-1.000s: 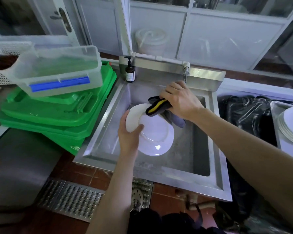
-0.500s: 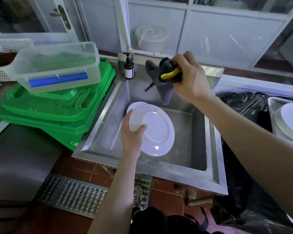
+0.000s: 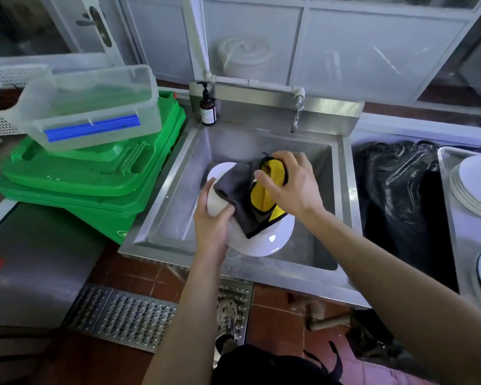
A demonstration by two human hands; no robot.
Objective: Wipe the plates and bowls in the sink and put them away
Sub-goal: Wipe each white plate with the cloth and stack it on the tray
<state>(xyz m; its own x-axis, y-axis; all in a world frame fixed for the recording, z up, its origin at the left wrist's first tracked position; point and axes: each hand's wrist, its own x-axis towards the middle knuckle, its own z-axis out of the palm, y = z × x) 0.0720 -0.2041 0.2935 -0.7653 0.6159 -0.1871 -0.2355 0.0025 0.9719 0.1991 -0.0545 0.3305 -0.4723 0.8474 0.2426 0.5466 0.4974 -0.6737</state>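
Over the steel sink [image 3: 161, 218], the left hand [image 3: 211, 229] grips a round white plate's [image 3: 261, 240] rim while the right hand [image 3: 292, 187] pinches a grey-and-yellow cloth [image 3: 250, 198] draped on it.

White plate [image 3: 261, 240] (cloth-draped [image 3: 242, 195]) tilted over sink [image 3: 161, 218]

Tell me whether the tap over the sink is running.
Off, as far as shows: no stream falls from the tap into the sink.
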